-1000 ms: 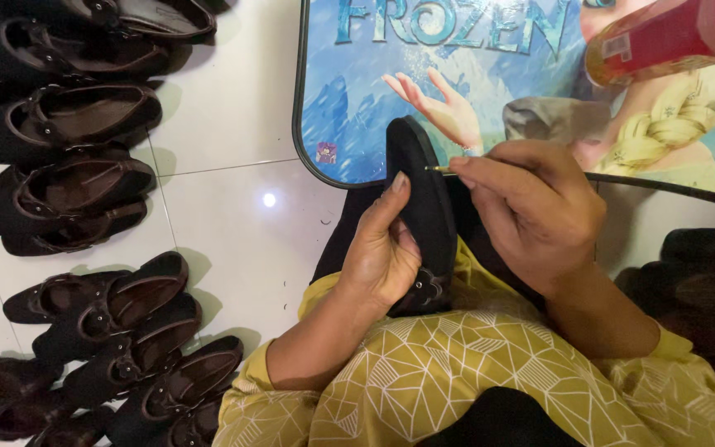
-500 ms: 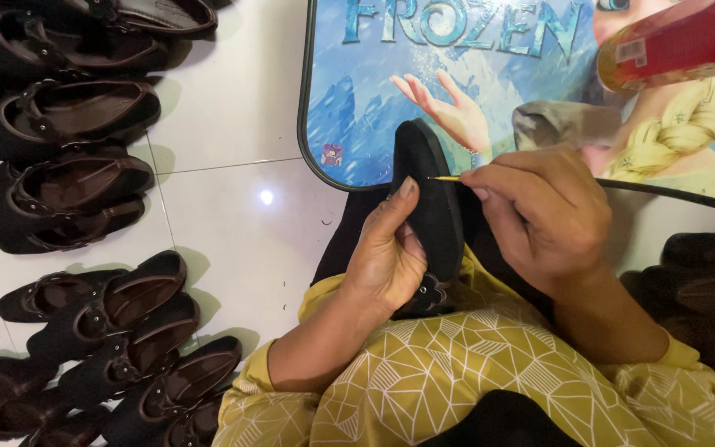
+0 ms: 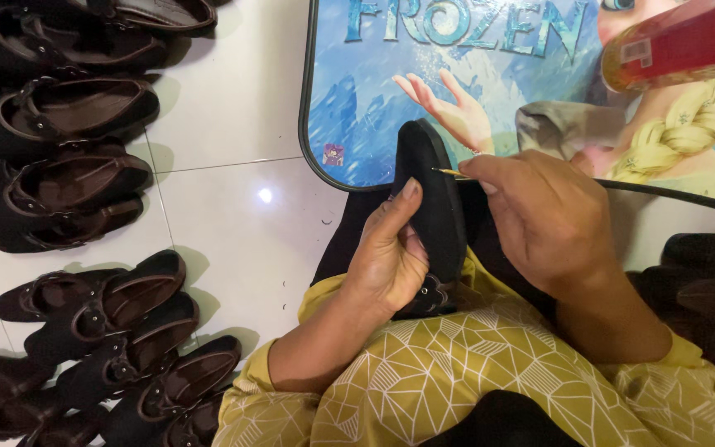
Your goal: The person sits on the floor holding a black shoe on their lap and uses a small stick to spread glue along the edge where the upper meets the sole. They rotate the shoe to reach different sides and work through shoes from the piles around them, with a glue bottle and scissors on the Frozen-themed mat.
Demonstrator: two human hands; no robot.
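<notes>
Now, floor: white glossy tiled floor (image 3: 233, 215) under me, my lap in yellow patterned cloth (image 3: 473, 381).
Surface: blue cartoon-printed board (image 3: 357, 108) just ahead, its edge behind the shoe's toe.
Rows: dark brown strapped shoes (image 3: 76, 174) lined up to my left, well apart from my work.
Shoe: black fabric shoe (image 3: 432, 199) stands toe-up on my lap; left hand (image 3: 386, 261) wraps it, thumb along the edge.
Change: since a second ago my right hand (image 3: 548, 219) has barely shifted; the work goes slowly.
Tool: thin yellowish needle-like tool (image 3: 450, 172), pinched in my right hand, tip touching the shoe's rim.
Obstacle: black cord (image 3: 672, 199) trails right; red cylindrical container (image 3: 672, 45) beyond.
</notes>
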